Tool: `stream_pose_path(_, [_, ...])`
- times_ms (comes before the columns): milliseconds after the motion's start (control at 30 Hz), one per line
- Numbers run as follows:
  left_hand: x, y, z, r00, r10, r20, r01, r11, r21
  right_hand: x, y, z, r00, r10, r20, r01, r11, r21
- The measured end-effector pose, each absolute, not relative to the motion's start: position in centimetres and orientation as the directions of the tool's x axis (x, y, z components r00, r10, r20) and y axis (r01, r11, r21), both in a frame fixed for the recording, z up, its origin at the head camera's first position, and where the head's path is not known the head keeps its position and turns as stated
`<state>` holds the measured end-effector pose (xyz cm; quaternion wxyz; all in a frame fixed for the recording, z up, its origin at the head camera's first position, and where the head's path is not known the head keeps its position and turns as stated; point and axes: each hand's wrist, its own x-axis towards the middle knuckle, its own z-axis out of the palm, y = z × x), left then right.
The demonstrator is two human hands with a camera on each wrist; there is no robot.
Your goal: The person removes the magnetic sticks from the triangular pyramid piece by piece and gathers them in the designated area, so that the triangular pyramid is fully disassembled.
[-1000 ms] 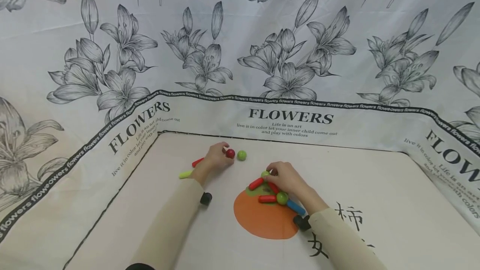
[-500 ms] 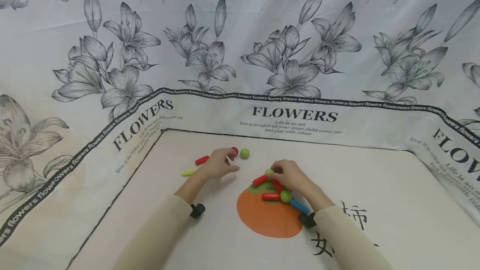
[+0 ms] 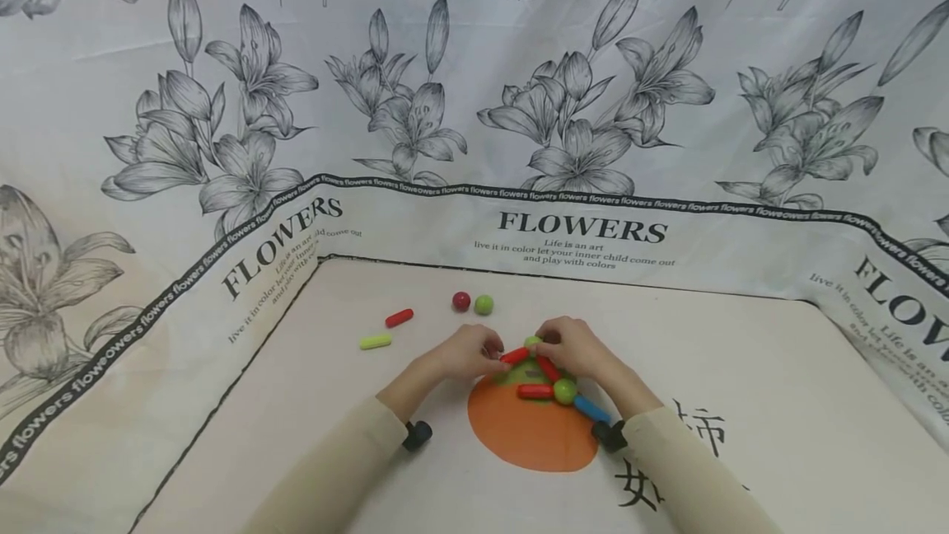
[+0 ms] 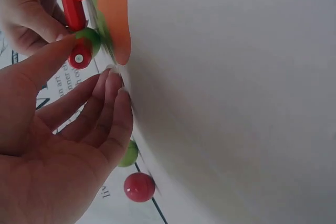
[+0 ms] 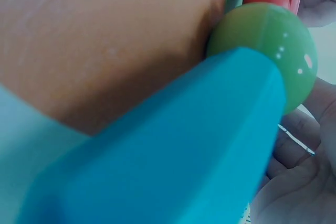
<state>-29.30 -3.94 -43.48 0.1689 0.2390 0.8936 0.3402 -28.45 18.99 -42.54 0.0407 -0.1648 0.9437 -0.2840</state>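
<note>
My right hand [image 3: 578, 347] pinches a green ball [image 3: 532, 343] at the far tip of a joined construction of sticks and balls. From this ball run two red sticks, a left one [image 3: 515, 357] and a right one [image 3: 549, 367]. The right stick leads to a second green ball [image 3: 565, 391], which also bears a red stick [image 3: 535, 391] and a blue stick [image 5: 168, 145]. My left hand [image 3: 467, 352] is at the left red stick's free end. In the left wrist view its thumb overlaps that holed end [image 4: 80, 59], while the other fingers extend just beside it.
A loose red ball [image 3: 461, 302] and green ball [image 3: 484, 304] lie behind the left hand. Farther left are a red stick [image 3: 399, 318] and a yellow-green stick [image 3: 375, 342]. The cloth [image 3: 712, 353] has an orange fruit print [image 3: 530, 435] under the construction.
My left hand has left the loose red ball at the back and come right and nearer, to the left red stick's end. The right hand keeps its hold on the far green ball.
</note>
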Motion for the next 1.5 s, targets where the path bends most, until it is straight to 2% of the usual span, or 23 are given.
stream_pose_path(500, [-29.9,-2.8,-43.7,-0.828,0.543,-0.141,0.315,0.658,0.684,-28.4,18.8,-42.7,-0.930,-0.365,0.038,-0.323,0.765,-0.557])
stream_pose_path(900, [-29.4,-4.3,-43.3,-0.831,0.531,-0.165,0.277,0.653,0.705,-28.4,18.7,-42.5,-0.938,-0.345,0.013,-0.294,0.777,-0.557])
stream_pose_path(1200, [-29.0,-7.7,-42.6,-0.899,0.423,-0.109,0.242,0.690,0.682,-28.2,18.9,-42.4,-0.937,-0.348,0.018,-0.302,0.786,-0.539])
stream_pose_path(1500, [-30.0,-11.1,-42.5,-0.981,0.179,-0.076,0.091,0.767,0.636,-28.2,18.9,-42.2,-0.936,-0.351,0.017,-0.306,0.791,-0.530])
